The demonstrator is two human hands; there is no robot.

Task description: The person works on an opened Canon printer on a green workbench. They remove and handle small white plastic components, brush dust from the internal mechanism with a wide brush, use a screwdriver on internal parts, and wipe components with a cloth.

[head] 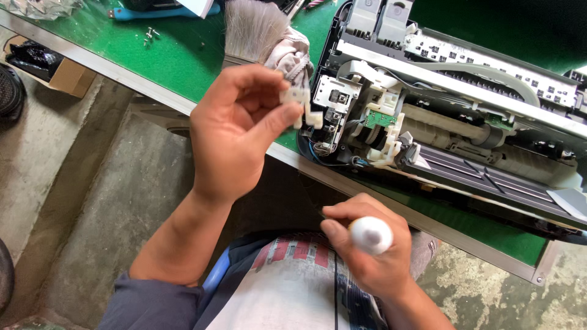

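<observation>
We hold a small white plastic clip piece (301,105) up in the air, near the middle of the view, just in front of the open printer. It looks light and stiff, and we think its thin parts could snap if we squeeze hard. The best place to hold it seems to be its thicker top block, where our fingers already pinch it. Its long side runs mostly up and down, and a little hooked end points down and to the right.

Our left hand (235,131) is closed in a pinch on this piece. Our right hand (367,247) is nearer to us and wraps around a tool with a round white handle end (370,234).

Just to the right lies the opened grey and black printer with its insides showing (452,116), on a green table mat (177,55). Farther away lies a soft grey brush (252,27).
</observation>
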